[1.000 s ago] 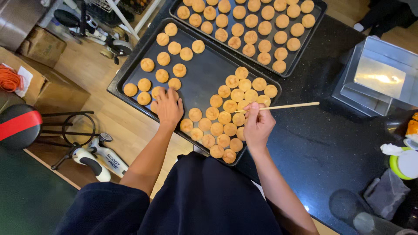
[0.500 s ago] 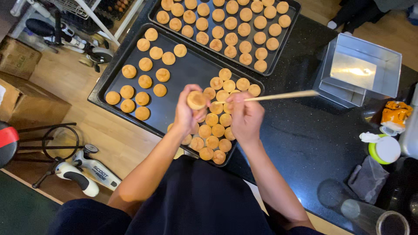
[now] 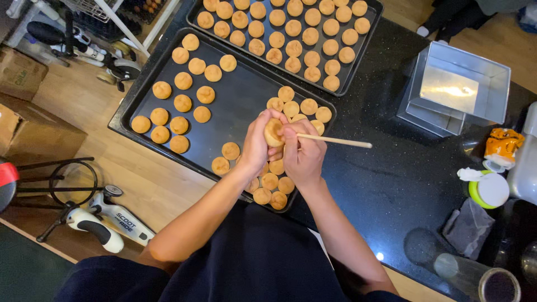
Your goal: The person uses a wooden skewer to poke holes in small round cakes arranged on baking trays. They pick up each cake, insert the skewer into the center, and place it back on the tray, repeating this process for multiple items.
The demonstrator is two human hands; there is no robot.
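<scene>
While the left hand (image 3: 258, 142) lifts one round golden pastry (image 3: 273, 132) above the near baking tray (image 3: 240, 103), its fingers are curled snug around that pastry, gripping it from the left side. Right beside it, the right hand (image 3: 304, 156) has its fingers pinched together on a thin wooden stick (image 3: 334, 141), and the stick's tip meets the pastry while its free end points off to the right over the black tabletop (image 3: 386, 184). Both hands are touching, knuckle to knuckle, just above the tray's right end. On that dark tray, a loose group of pastries (image 3: 182, 103) sits at the left, spaced apart, and a tighter cluster crowds under and around the hands. Beyond it, a second tray (image 3: 366, 50) lies farther off, filled with neat rows of the same golden rounds. Off to the right, well apart from the hands, stands a stack of square metal tins (image 3: 456, 89), and nearer, at the right edge, a green-rimmed tub (image 3: 489, 190) with a white lid.
</scene>
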